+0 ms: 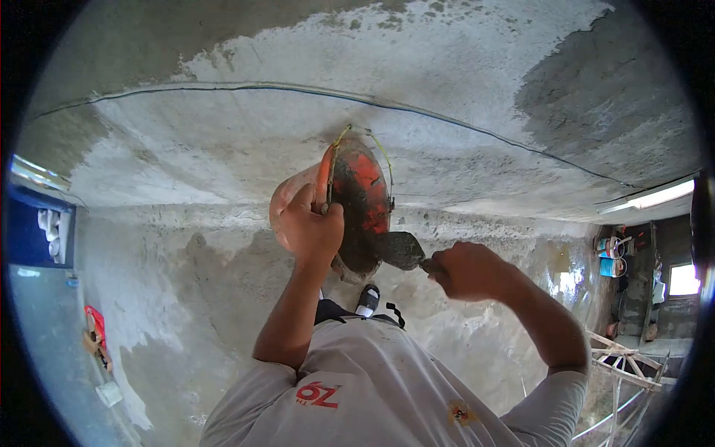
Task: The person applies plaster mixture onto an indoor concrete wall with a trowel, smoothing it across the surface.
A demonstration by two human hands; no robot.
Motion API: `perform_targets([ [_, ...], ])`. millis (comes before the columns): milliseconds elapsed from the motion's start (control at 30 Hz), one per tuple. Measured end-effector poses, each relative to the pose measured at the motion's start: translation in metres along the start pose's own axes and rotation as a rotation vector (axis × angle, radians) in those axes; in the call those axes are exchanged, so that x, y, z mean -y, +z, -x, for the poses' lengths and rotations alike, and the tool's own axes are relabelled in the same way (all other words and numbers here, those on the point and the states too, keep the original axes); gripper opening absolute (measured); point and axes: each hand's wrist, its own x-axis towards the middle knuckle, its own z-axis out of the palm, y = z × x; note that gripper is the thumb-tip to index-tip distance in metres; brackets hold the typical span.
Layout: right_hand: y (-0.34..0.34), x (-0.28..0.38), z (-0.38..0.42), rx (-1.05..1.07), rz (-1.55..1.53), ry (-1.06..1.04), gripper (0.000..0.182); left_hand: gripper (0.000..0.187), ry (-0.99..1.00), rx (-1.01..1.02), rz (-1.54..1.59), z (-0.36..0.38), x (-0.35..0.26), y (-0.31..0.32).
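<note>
My left hand (311,227) grips the rim of an orange bucket (366,173), which is tilted so that its mouth faces me. Dark wet mortar (356,242) coats its inner wall and lies toward the lower lip. A thin yellow-green handle (383,153) loops over the bucket's far side. In my right hand (469,272) is a trowel (403,250), held by its handle; the mortar-smeared blade is right at the bucket's lower right rim.
A cable (298,88) runs across the patchy wet and dry plastered wall (462,82) ahead. Below is the concrete floor (216,298), with my sandalled foot (368,299) on it. Blue-and-white buckets (612,257) and a metal frame (624,365) stand at right; a red item (95,324) lies left.
</note>
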Motion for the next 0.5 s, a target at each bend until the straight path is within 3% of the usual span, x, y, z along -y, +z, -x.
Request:
perform_targets([
  [100,-0.012,-0.011,-0.017,0.090,-0.243,0.001,0.034,0.025,0.162,-0.050,-0.017,-0.012,0.025,-0.009],
  [167,-0.014,-0.012,-0.019,0.257,-0.660,0.132,0.045,0.026,0.239,-0.065,-0.034,-0.022,0.042,-0.019],
  [233,-0.018,-0.010,-0.015,0.237,-0.725,0.128,0.045,0.028,0.127,-0.023,0.067,-0.026,0.045,-0.032],
  [267,-0.025,-0.007,-0.010,0.109,-0.742,0.103,0.042,0.029,0.015,0.032,0.164,-0.028,0.043,-0.040],
  [333,-0.032,0.004,-0.006,-0.221,-0.651,-0.034,0.033,0.030,-0.028,0.039,0.205,-0.032,0.037,-0.051],
  [367,-0.038,0.012,-0.007,-0.237,-0.646,-0.041,0.033,0.031,-0.079,0.060,0.246,-0.034,0.034,-0.055],
  [433,-0.047,0.033,-0.008,-0.562,-0.355,-0.197,0.026,0.030,-0.057,0.061,0.276,-0.037,0.035,-0.058],
  [500,-0.036,0.053,-0.026,-0.642,-0.205,-0.211,0.026,0.029,-0.034,0.072,0.308,-0.039,0.032,-0.063],
])
